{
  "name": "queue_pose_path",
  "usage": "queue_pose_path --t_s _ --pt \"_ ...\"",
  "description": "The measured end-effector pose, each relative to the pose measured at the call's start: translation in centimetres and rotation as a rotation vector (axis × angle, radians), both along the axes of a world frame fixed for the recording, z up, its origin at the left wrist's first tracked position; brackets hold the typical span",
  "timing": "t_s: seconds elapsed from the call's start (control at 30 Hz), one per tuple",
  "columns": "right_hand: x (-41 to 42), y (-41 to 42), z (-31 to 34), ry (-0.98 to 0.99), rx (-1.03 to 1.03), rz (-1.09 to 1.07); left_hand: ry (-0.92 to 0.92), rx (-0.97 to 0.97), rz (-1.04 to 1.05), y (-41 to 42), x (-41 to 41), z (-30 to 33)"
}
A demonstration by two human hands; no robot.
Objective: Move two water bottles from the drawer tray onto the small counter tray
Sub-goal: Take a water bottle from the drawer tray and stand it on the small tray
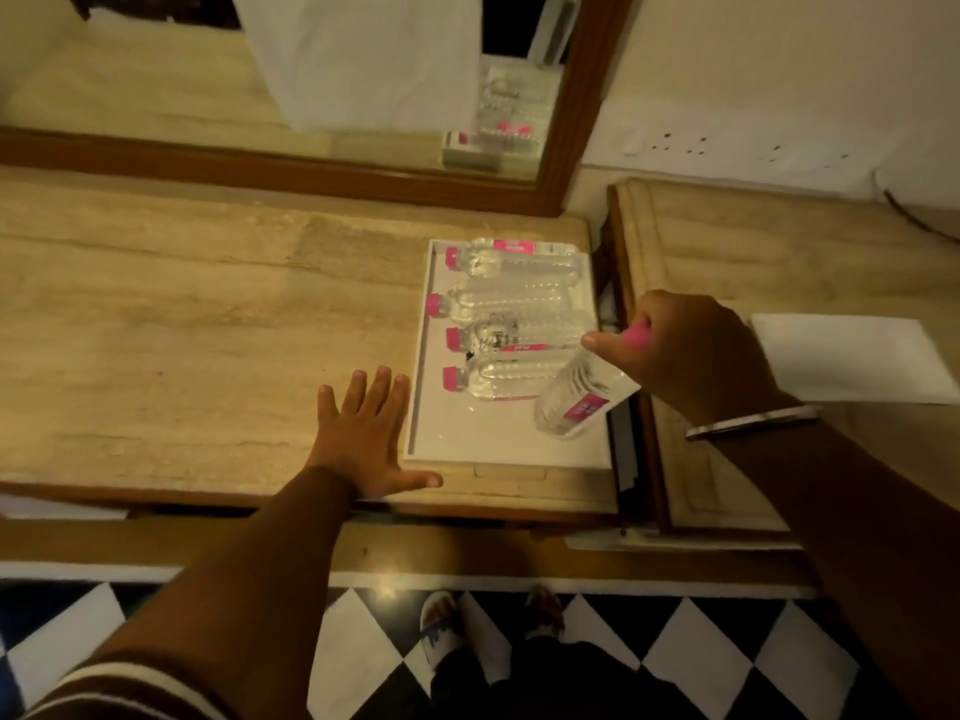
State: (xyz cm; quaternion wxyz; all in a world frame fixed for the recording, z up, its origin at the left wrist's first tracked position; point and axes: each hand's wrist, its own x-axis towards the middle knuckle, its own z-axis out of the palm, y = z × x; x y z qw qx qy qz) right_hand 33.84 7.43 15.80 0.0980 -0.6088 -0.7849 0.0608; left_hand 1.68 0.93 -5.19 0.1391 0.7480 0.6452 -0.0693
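A white tray (pixel 498 449) lies on the marble counter at its right end. Several clear water bottles with pink caps lie side by side in it, caps to the left. My right hand (pixel 691 350) grips the pink-capped neck of one more water bottle (pixel 576 402), which hangs tilted over the tray's near right corner, base down. My left hand (pixel 363 433) rests flat on the counter just left of the tray, fingers spread, thumb near the tray's front corner. No drawer tray is visible.
A wood-framed mirror (pixel 291 163) stands behind the counter and reflects the bottles. To the right is a second, lower surface (pixel 727 241) with a white sheet of paper (pixel 852 356). Wall sockets (pixel 727 145) sit above it. Below is a black-and-white chequered floor.
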Motion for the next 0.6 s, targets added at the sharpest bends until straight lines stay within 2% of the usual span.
queue_pose_path --t_s 0.2,0.3,0.43,0.6 --pt "5.6 0.0 6.7 0.113 0.094 -0.088 -0.160 0.216 0.130 2.0 5.4 6.3" --pt "10.2 0.6 9.5 0.105 0.162 -0.094 -0.228 0.291 0.089 4.1 11.5 9.2" --pt "17.5 2.5 12.2 0.083 0.143 -0.108 -0.272 0.338 0.043 6.1 23.9 10.5" --pt "24.6 5.3 11.2 0.112 0.095 -0.086 -0.331 0.308 0.086 5.8 38.0 8.3"
